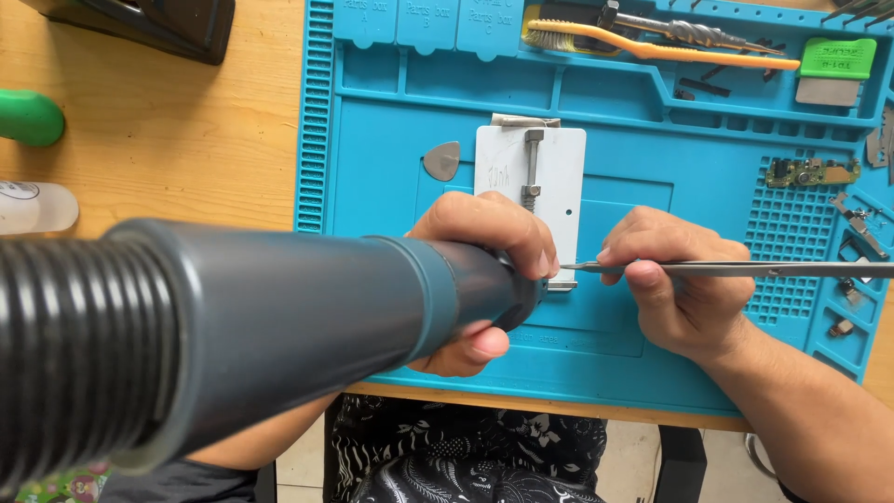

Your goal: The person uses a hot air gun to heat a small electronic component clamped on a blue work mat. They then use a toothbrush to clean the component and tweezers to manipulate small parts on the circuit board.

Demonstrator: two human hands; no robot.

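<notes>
Hands meet over a white clamp-style holder (pixel 531 177) lying on the blue silicone repair mat (pixel 391 168). Curled tight, the left hand (pixel 484 279) grips the dark nozzle end of a grey hot-air tool (pixel 279 317), whose ribbed body runs back toward the camera, with the nozzle aimed at the holder's lower edge. Pinching slim metal tweezers (pixel 726 269) between thumb and fingers, the right hand (pixel 680 289) brings their tip to that same edge. Nearby, a grey pick (pixel 442 160) lies left of the holder, and an orange-handled brush (pixel 652 42) sits in the mat's top tray.
</notes>
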